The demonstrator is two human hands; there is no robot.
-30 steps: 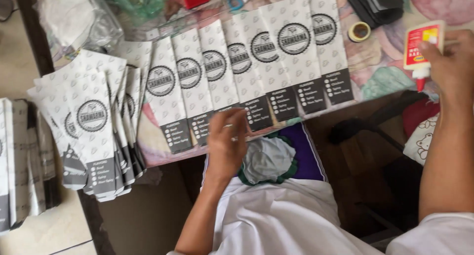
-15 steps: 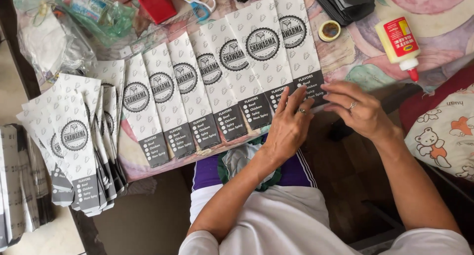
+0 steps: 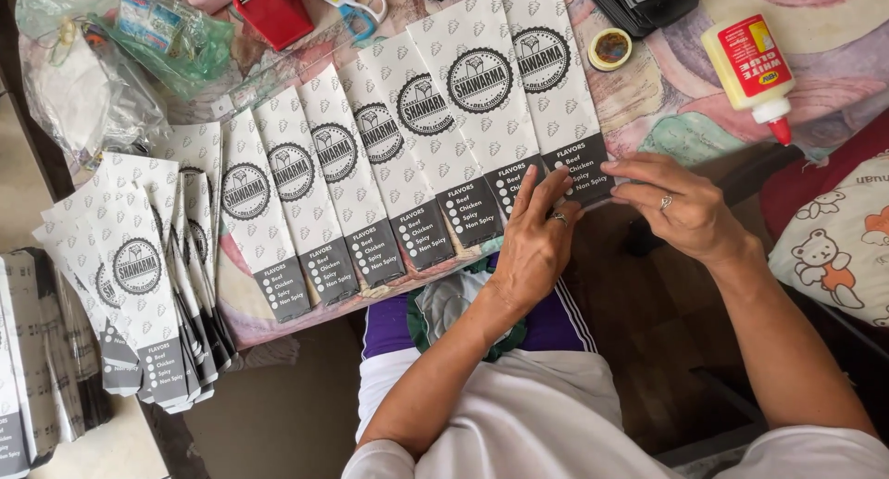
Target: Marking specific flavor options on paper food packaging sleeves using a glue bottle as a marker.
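We see matt printed paper sleeves (image 3: 435, 136) fanned over a soft patterned cloth (image 3: 667, 118). Beside the sleeves, the glue bottle (image 3: 748, 69) looks like smooth, glossy plastic; above them lie crinkled clear plastic bags (image 3: 139, 53).

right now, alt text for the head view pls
Both hands, left hand and right hand, press the lower end of the rightmost paper sleeve in an overlapping row on a table; glue bottle nearby.
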